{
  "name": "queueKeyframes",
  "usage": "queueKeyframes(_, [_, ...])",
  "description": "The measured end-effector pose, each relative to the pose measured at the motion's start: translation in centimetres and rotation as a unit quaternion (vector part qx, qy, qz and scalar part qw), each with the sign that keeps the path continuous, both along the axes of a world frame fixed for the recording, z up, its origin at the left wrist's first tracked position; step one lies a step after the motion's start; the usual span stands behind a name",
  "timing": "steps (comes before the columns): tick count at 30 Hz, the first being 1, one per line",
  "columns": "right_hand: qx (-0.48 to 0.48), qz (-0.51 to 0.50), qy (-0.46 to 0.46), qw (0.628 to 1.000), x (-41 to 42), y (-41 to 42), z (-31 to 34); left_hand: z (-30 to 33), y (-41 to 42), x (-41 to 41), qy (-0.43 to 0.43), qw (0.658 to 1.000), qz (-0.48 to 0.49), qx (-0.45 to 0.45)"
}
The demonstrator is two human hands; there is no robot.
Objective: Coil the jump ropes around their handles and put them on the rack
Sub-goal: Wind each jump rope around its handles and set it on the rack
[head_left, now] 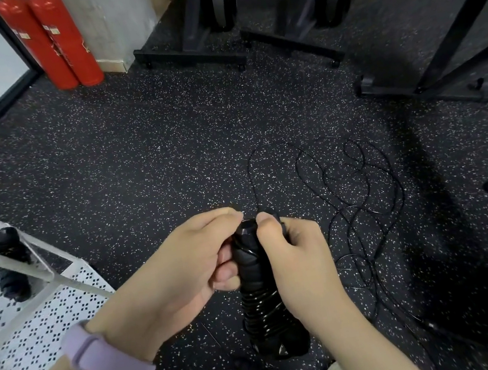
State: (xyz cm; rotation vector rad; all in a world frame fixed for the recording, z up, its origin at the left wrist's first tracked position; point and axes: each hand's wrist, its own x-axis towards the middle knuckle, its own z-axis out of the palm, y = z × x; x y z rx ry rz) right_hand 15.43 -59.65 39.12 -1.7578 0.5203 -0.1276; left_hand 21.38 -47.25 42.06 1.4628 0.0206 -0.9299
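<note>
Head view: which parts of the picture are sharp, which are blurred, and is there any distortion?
Head view: both hands, left hand and right hand, and the black handles are fairly sharp; the white rack and the far black stands are smeared; the wide lens bends the edges, so the red extinguishers lean.

- Even, moderately bright indoor light; source not visible.
- Soft shadow on the speckled floor [139, 168] beneath the hands.
- Glossy highlights on the coiled cord around the handles [262, 305].
- Wide-angle bending toward the edges; the fire extinguishers [52, 42] lean.
- Motion blur softens the white rack [33, 311] and the right margin.
</note>
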Motion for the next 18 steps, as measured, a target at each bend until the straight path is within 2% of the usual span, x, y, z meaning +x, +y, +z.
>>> queueKeyframes(5, [0.019,-0.001,-0.035,0.999,-0.1,0.2,-0.4,0.0,0.2,0.0,0.019,1.000,-0.003,0.000])
queueKeyframes(12, [0.111,0.032,-0.110,0.987,-0.2,-0.1,-1.2,0.4,0.2,-0.5,0.008,1.000,-0.006,-0.011])
queueKeyframes(18, [0.090,0.041,-0.111,0.989,0.4,-0.3,-0.8,0.1,0.1,-0.6,0.002,0.998,0.057,-0.020])
